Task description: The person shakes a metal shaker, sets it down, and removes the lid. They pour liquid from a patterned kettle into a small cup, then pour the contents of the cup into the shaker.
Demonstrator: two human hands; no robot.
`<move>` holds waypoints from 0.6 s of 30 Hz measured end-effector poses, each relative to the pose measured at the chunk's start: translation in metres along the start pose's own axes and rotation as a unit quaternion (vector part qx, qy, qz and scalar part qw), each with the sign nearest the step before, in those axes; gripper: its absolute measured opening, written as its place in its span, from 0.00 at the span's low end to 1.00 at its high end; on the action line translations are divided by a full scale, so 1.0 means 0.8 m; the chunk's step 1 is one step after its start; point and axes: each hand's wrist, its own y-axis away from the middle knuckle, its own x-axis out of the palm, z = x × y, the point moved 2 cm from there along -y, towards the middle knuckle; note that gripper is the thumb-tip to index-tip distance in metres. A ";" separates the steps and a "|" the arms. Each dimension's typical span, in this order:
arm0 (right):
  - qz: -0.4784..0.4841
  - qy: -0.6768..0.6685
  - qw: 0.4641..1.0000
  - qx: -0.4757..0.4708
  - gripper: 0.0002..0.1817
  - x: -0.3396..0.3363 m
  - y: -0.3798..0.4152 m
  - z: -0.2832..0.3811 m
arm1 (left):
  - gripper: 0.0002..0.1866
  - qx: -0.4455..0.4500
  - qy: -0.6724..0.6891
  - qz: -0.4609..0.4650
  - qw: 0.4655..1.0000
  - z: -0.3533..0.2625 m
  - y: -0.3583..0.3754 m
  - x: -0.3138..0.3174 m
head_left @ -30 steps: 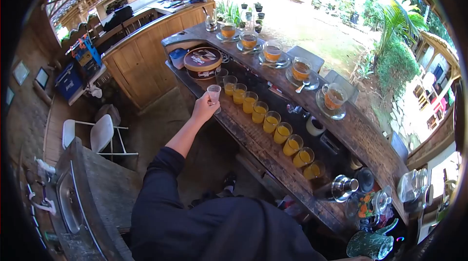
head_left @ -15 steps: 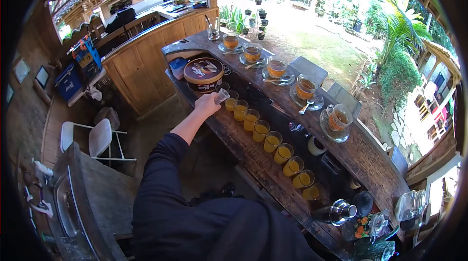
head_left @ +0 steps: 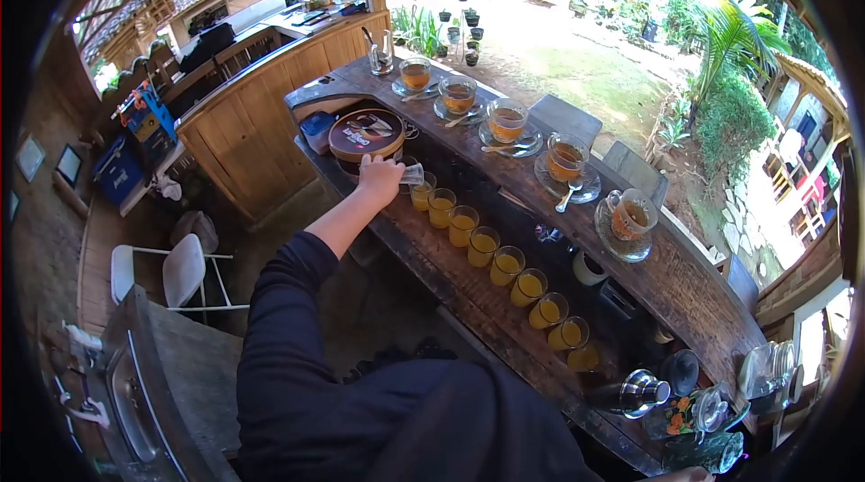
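My left hand is closed around a small clear cup, held tipped sideways at the far end of a row of glasses. Right under it stands an orange-yellow glass, partly covered by the cup. Several more glasses of the same drink run along the lower shelf toward me. Just beyond my fingers sits a round brown tub with a printed lid. Of my right hand, only a sliver shows at the bottom edge, its fingers hidden, close to a green glass jar.
On the raised wooden counter stand several cups of amber tea on saucers with spoons. A metal shaker and glass jars crowd the near right. Folding chair and sink lie to the left.
My left hand has shifted slightly left in view, and the small cup has turned from slanting to nearly level. A bit of my right hand now appears at the bottom edge.
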 end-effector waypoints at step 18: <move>0.113 -0.976 0.110 0.151 0.16 -0.037 0.077 -0.090 | 0.16 0.049 0.495 -0.120 0.859 -0.084 0.040 -0.169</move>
